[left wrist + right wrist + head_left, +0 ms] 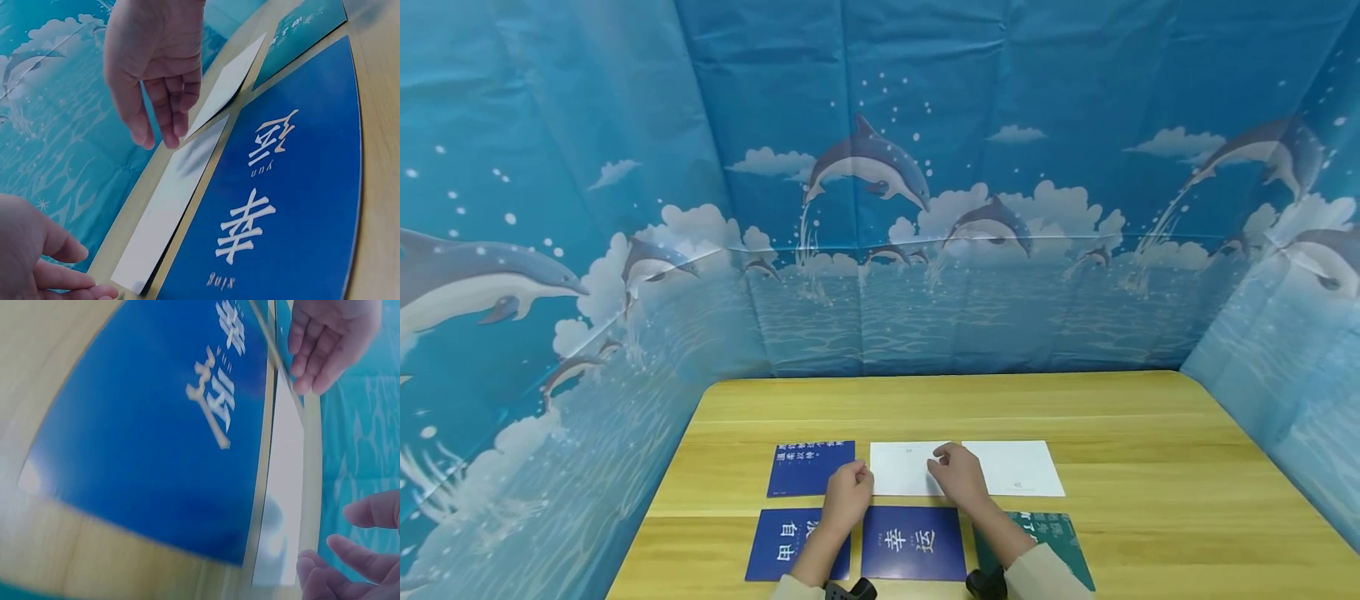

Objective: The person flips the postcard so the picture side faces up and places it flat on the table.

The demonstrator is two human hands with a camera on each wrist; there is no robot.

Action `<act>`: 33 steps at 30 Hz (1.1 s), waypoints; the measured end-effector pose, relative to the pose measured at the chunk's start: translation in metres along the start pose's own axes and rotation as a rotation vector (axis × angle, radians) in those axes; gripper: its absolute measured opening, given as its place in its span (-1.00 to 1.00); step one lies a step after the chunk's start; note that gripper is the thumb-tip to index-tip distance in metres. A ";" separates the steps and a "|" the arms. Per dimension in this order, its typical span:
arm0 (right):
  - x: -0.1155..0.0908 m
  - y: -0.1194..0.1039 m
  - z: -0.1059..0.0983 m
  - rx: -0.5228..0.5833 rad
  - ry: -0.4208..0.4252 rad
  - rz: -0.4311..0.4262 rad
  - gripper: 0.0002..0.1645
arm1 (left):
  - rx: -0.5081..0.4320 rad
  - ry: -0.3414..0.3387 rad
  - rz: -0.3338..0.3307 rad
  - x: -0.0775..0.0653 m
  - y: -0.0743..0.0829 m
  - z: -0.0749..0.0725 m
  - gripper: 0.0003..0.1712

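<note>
A white card (897, 473) lies face up in the middle of the back row, small print near its top edge. Beside its left end is my left hand (847, 497), thumb and fingers apart in the left wrist view. Over its right end hovers my right hand (962, 480), fingers loosely bent; in the right wrist view its fingertips (306, 565) come right at the card's end. Neither hand grips anything. Nearest below lies a blue card (913, 558) with large white characters. A second white card (1018, 468) sits to the right, partly behind my right hand.
A blue card (808, 475) lies at the back left, another blue card (769, 546) at the front left under my left forearm. My right forearm crosses a green card (1056, 546) at the front right. The wooden table (1150, 467) meets a dolphin-printed curtain (985, 317) behind.
</note>
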State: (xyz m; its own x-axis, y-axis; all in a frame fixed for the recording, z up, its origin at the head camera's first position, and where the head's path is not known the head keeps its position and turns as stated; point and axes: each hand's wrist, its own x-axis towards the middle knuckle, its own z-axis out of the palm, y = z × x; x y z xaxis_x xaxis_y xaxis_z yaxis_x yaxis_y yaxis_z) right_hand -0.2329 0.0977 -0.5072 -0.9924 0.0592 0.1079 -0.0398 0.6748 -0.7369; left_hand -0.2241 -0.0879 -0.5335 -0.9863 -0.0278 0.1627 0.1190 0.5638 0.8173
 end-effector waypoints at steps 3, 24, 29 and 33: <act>0.001 0.007 -0.007 -0.007 0.002 0.015 -0.72 | 0.004 -0.005 -0.002 0.002 0.002 0.005 -0.76; -0.001 0.019 -0.012 -0.007 -0.002 0.116 -0.67 | 0.072 -0.012 -0.016 0.003 0.009 0.008 -0.63; -0.002 0.019 -0.010 0.005 -0.004 0.110 -0.68 | 0.084 0.000 -0.001 0.006 0.007 0.009 -0.77; -0.002 0.020 -0.009 0.030 0.008 0.118 -0.70 | 0.102 0.027 0.008 0.009 0.004 0.010 -0.70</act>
State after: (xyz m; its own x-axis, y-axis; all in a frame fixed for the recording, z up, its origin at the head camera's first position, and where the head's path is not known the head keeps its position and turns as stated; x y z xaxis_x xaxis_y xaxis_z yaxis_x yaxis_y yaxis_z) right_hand -0.2308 0.1179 -0.5162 -0.9895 0.1424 0.0243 0.0734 0.6402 -0.7647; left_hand -0.2337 -0.0778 -0.5343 -0.9817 -0.0440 0.1853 0.1137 0.6449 0.7557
